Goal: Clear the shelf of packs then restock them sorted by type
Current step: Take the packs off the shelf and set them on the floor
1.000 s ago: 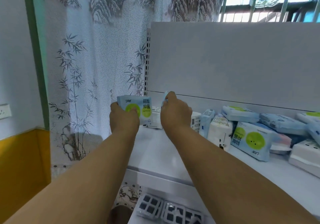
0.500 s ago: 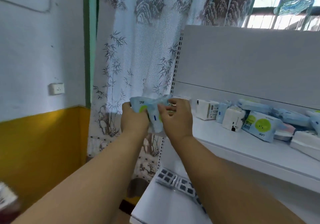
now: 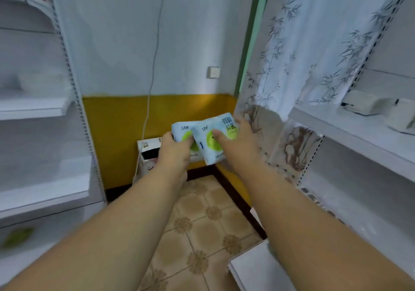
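Two light-blue packs with green circles are held together in mid-air in front of me. My left hand grips the left blue pack from below. My right hand holds the right blue pack, thumb across its front. The packs overlap and hang over the floor, away from the shelf on the right. White boxes stay on that shelf at the right edge of view.
A white shelving unit stands blurred at the left. A white carton sits on the floor by the yellow wall, behind the packs. A bamboo-print curtain hangs right of centre. The tiled floor lies below.
I have turned left, away from the stocked shelf, carrying both blue packs with me. The packs, held near the shelf a second ago, are now over the floor facing the corner.
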Available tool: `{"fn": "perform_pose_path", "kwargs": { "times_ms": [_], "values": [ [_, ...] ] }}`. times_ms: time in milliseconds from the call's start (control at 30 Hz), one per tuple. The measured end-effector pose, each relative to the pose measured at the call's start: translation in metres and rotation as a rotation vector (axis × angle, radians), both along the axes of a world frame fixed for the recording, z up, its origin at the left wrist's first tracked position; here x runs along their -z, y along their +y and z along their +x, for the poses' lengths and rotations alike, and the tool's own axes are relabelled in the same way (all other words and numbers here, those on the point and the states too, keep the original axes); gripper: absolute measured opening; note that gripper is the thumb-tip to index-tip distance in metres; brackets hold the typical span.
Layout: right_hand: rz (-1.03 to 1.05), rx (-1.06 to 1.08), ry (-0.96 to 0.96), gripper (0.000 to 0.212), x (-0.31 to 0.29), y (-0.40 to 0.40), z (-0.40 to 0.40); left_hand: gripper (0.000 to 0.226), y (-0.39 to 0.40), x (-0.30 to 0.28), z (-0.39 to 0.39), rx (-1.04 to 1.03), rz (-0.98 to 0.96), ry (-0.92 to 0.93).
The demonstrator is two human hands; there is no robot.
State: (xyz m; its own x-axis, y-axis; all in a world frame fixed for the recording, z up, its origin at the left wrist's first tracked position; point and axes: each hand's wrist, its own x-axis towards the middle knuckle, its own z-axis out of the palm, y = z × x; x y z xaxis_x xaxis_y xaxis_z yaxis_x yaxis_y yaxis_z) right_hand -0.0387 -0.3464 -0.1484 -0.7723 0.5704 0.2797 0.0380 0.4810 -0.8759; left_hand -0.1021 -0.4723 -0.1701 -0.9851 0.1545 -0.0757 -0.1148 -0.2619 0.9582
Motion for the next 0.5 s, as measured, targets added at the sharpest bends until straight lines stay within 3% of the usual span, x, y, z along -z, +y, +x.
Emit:
{"fn": "perform_pose_path", "kwargs": {
  "times_ms": [100,200,333,400,500],
  "values": [
    [0.005,-0.120,-0.115,0.080,0.029,-0.050,-0.019,0.020,-0.067,0.032,-0.007,-0.094,-0.044,-0.068],
    [-0.006,-0.276,-0.309,0.083,0.053,-0.091,-0.039,0.025,-0.124,0.069,-0.020,-0.116,-0.105,-0.124],
    [-0.029,-0.429,-0.554,0.049,0.105,-0.140,-0.076,0.040,-0.194,0.127,-0.048,-0.065,-0.226,-0.217],
    [-0.160,-0.403,-0.559,0.048,0.142,-0.158,-0.093,0.031,-0.218,0.157,-0.064,-0.036,-0.278,-0.255],
    [-0.549,-0.271,-0.525,0.052,0.200,-0.172,-0.110,0.019,-0.241,0.202,-0.084,-0.008,-0.306,-0.340]
  ]
}}
